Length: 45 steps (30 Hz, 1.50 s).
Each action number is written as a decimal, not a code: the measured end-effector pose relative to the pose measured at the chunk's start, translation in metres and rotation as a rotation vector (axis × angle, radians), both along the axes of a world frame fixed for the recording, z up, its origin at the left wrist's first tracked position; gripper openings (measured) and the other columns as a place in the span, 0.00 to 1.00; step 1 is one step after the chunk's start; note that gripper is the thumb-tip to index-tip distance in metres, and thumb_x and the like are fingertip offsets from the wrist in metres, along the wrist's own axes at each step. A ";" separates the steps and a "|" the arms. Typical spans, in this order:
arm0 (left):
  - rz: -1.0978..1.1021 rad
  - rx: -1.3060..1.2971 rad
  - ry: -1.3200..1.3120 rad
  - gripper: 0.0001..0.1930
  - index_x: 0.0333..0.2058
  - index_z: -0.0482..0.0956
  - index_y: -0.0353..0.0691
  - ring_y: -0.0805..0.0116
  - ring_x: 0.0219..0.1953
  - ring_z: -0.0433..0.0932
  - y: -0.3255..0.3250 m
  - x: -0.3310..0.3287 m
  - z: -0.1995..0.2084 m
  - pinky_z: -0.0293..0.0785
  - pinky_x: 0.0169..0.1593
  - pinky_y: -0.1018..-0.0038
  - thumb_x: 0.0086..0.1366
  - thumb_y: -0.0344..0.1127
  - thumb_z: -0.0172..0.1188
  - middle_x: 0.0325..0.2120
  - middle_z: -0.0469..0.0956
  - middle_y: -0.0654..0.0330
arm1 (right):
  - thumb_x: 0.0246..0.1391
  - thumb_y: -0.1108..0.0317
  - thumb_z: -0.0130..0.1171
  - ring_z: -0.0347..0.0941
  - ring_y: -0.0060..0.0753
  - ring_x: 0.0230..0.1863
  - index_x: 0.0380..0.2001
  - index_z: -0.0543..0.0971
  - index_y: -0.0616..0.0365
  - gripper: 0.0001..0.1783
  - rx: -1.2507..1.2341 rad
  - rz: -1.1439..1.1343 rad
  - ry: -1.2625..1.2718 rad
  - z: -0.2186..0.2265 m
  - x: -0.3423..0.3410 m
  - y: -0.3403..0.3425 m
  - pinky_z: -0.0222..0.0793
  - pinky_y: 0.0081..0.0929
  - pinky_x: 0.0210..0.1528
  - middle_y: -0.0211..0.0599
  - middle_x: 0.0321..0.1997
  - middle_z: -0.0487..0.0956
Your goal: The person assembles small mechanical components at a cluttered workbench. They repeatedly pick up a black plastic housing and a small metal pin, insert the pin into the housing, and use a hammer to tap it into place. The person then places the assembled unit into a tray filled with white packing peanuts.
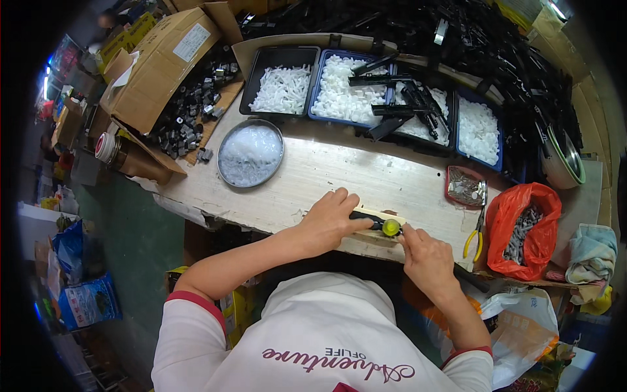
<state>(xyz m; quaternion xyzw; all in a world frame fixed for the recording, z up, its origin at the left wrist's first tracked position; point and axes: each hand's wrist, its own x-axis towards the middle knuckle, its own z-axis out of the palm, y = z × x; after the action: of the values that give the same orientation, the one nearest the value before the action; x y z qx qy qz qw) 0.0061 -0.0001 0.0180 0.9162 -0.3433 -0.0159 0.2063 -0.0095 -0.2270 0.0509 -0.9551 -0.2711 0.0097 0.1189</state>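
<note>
At the front edge of the worktable, my left hand [330, 221] is closed over a long black plastic part [359, 215], with one finger stretched along it. The part lies against a pale wooden strip [385, 213]. A round yellow-green piece [391, 227] sits over its right portion; its exact kind is unclear. My right hand [426, 258] has its thumb and fingers pinched at the right end of the black part, right beside the yellow-green piece. What lies beneath my fingers is hidden.
Trays of white plastic pieces [344, 88] line the back, with black parts [418, 108] piled on them. A round metal dish [251, 153] stands left. Right are a red box of small metal pieces [465, 186], yellow-handled pliers [473, 243] and a red bag [522, 228].
</note>
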 end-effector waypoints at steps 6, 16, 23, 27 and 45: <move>0.213 -0.230 0.093 0.32 0.50 0.63 0.39 0.58 0.36 0.65 0.001 -0.001 -0.005 0.68 0.37 0.66 0.41 0.17 0.57 0.31 0.68 0.57 | 0.50 0.68 0.51 0.71 0.43 0.18 0.37 0.71 0.59 0.11 0.401 -0.003 -0.178 0.018 0.004 0.017 0.66 0.35 0.18 0.38 0.20 0.72; 0.404 -0.451 -0.050 0.36 0.53 0.60 0.36 0.58 0.38 0.67 -0.006 -0.024 -0.024 0.61 0.43 0.67 0.42 0.18 0.59 0.38 0.70 0.55 | 0.53 0.65 0.49 0.71 0.47 0.17 0.29 0.69 0.58 0.07 0.046 0.056 0.078 0.000 0.025 0.047 0.65 0.39 0.17 0.42 0.18 0.73; 0.541 -0.450 -0.118 0.39 0.54 0.58 0.37 0.55 0.46 0.63 0.001 -0.038 -0.026 0.55 0.48 0.64 0.41 0.23 0.64 0.48 0.63 0.51 | 0.54 0.63 0.48 0.72 0.44 0.16 0.33 0.71 0.56 0.09 0.325 0.101 -0.030 0.012 0.024 0.065 0.65 0.38 0.17 0.41 0.17 0.73; 0.535 -0.411 -0.093 0.39 0.55 0.57 0.38 0.55 0.46 0.62 0.007 -0.045 -0.026 0.55 0.48 0.65 0.42 0.25 0.64 0.48 0.63 0.51 | 0.53 0.63 0.48 0.72 0.43 0.18 0.32 0.71 0.57 0.09 0.093 0.090 0.043 -0.006 0.031 0.064 0.66 0.37 0.18 0.41 0.18 0.74; 0.249 -0.722 0.230 0.23 0.52 0.65 0.36 0.62 0.39 0.72 -0.010 -0.002 -0.005 0.68 0.43 0.69 0.55 0.24 0.54 0.38 0.71 0.55 | 0.42 0.72 0.56 0.67 0.48 0.35 0.33 0.71 0.64 0.12 -0.060 -0.636 -0.364 -0.051 0.019 -0.100 0.65 0.41 0.36 0.46 0.29 0.70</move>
<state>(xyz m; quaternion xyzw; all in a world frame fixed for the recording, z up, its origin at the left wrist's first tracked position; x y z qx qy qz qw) 0.0043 -0.0103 0.0131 0.8116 -0.1876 0.0285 0.5526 0.0096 -0.3267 -0.0006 -0.9808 0.0233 -0.1899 0.0378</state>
